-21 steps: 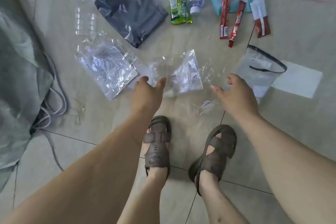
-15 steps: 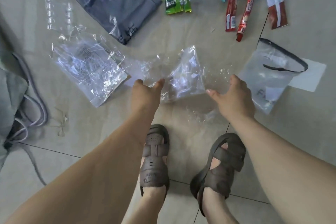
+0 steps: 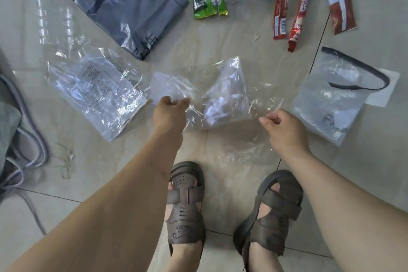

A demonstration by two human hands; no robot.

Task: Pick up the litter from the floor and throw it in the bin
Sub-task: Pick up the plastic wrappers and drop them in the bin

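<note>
Both grips pinch the clear plastic wrap (image 3: 223,99) — left hand (image 3: 170,112), right hand (image 3: 284,130) — so thin and slick it may slip free.

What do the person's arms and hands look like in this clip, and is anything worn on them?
Both forearms are bare right up to the frame edge, with no sleeves in view. The left hand and the right hand carry no gloves, and no rings, watch or bracelet can be seen on the sides that show. Short fingernails show on the right hand. The only clothing visible is a pair of brown strapped sandals.
</note>
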